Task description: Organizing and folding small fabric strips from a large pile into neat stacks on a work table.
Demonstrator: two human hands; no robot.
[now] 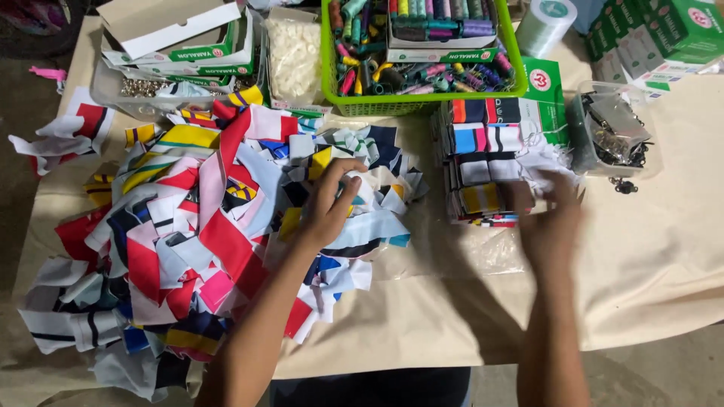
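The left hand [329,202] grips one scrap in the big loose heap of colourful fabric pieces [188,226]; the blurred right hand [549,218], grip unclear, reaches the small neat stack of sorted striped pieces [483,162]. Most seems unsorted.

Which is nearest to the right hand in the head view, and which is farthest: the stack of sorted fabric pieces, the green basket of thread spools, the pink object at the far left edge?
From the right hand:
1. Stack of sorted fabric pieces, just left of it.
2. Green basket, up and left.
3. Pink object, far left edge.
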